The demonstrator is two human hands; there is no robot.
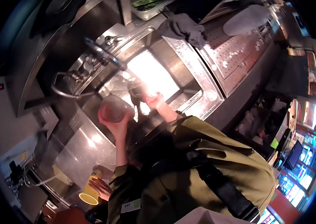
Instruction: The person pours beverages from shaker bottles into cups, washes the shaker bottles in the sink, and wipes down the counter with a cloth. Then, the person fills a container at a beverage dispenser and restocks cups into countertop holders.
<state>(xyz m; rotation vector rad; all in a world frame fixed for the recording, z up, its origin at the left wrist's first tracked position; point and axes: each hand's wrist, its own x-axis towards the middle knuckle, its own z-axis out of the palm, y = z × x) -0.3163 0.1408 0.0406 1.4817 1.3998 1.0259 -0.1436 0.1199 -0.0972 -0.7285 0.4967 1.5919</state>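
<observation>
Over the sink (193, 102), my left hand (118, 127) is wrapped round a clear cup (116, 106), its round rim facing up toward me. My right hand (155, 100) is closed on the side of another see-through cup (137, 88), partly washed out by glare and blurred. That second cup is just below the end of the faucet (105, 54). Bright light on the sink floor hides whether water is running.
A grey cloth (182, 29) lies on the far rim beside a perforated metal drainboard (232, 48). A curved metal pipe (59, 91) stands left of the sink. At lower left, another person's hand (101, 187) holds a yellow cup (89, 192). A bin of crumpled waste (257, 125) is at right.
</observation>
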